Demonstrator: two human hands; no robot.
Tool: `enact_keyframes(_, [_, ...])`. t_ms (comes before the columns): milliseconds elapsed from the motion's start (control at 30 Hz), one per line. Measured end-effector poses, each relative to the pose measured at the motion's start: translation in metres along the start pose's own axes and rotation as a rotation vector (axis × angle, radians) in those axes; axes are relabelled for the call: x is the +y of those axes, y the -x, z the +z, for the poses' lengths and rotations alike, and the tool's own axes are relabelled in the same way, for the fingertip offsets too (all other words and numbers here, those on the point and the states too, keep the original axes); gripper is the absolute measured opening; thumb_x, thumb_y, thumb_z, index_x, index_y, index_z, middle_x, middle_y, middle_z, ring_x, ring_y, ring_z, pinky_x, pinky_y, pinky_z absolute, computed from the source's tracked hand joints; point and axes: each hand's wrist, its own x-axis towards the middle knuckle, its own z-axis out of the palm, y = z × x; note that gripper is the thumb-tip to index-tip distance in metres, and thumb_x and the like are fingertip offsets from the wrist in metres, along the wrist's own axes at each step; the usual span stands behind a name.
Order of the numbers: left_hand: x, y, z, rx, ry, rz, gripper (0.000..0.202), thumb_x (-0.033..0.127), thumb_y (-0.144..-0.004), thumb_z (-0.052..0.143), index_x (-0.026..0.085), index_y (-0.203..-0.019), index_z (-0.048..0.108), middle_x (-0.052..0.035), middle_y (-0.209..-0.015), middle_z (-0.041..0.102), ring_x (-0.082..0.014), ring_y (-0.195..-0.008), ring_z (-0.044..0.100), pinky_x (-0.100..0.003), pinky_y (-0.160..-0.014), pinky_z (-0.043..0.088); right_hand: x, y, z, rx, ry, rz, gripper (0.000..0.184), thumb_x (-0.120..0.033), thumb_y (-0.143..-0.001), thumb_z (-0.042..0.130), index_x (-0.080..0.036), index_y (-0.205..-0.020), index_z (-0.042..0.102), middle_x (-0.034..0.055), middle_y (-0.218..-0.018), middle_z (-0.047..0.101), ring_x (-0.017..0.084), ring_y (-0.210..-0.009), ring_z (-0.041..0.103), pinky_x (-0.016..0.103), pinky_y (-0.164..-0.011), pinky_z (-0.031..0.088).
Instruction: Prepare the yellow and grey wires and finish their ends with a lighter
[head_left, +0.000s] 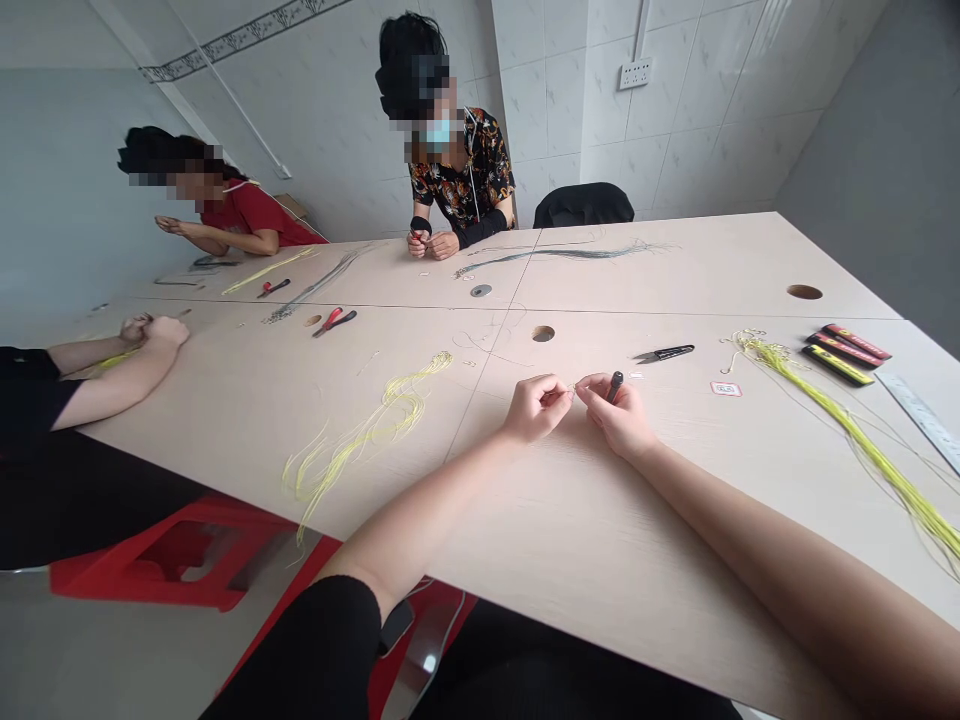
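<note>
Above the middle of the table, my left hand [538, 408] is closed in a pinch, thumb against fingers. At its fingertips shows a tiny gold-coloured piece [573, 389], too small to name surely. My right hand [619, 422] meets it from the right, thumb and forefinger pinched close to the same piece. A short dark pen-like tool [616, 386] is tucked in the right hand, sticking up between the fingers. Black thread snips [664, 354] lie just beyond that hand. Off to the right is a bundle of yellow fishing line [847, 425] with hooks at its far end.
A looser yellow line bundle [394, 420] lies left of my arms. Black-and-red packs [855, 345], a steel ruler [921, 420] and a small label card [726, 389] are at the right. Red-handled pliers [334, 322] and a table hole [543, 334] lie farther off. Co-workers sit around the table.
</note>
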Motion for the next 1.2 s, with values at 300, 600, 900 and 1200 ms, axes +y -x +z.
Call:
enact_keyframes(300, [0.0004,-0.0002,-0.0010,-0.003,-0.018,0.016,0.026,0.027,-0.077,0.056,0.016,-0.056,0.046,0.0045,-0.051,0.041,-0.0067,-0.048,0.034,-0.021,-0.047,0.029,-0.0008,-0.0002,0.0002,0.004,0.022,-0.004,0.032,-0.047,-0.071,0.067,-0.017,-0.076,0.056,-0.0052,-0.053,0.038,0.006,-0.045,0.029,0.023,-0.043,0.021])
enact_keyframes(600, [0.0005,-0.0001,-0.0013,-0.006,-0.069,0.070,0.025,0.025,-0.078,0.055,0.017,-0.056,0.046,0.0045,-0.051,0.041,-0.0070,-0.048,0.034,-0.022,-0.047,0.029,0.0032,-0.0009,-0.0004,-0.015,0.047,-0.001,0.027,-0.043,-0.076,0.061,-0.019,-0.074,0.051,-0.0057,-0.051,0.034,0.006,-0.044,0.027,0.022,-0.042,0.021])
enact_keyframes(900, [-0.0027,-0.0006,-0.0011,0.020,-0.222,0.248,0.018,0.016,-0.075,0.052,0.017,-0.058,0.046,0.0054,-0.053,0.041,-0.0063,-0.049,0.036,-0.019,-0.048,0.032,0.0017,-0.0004,0.0001,-0.015,0.084,0.005,0.027,-0.043,-0.077,0.059,-0.018,-0.074,0.049,-0.0059,-0.053,0.035,0.006,-0.045,0.028,0.021,-0.043,0.023])
enact_keyframes(1200, [-0.0057,-0.0003,-0.0048,0.006,-0.349,0.336,0.015,0.023,-0.078,0.053,0.018,-0.063,0.051,0.0039,-0.056,0.048,-0.0073,-0.049,0.040,-0.020,-0.050,0.036,0.0035,-0.0020,0.0000,0.006,0.123,-0.006,0.029,-0.045,-0.076,0.059,-0.017,-0.075,0.052,-0.0056,-0.052,0.037,0.006,-0.045,0.031,0.021,-0.044,0.026])
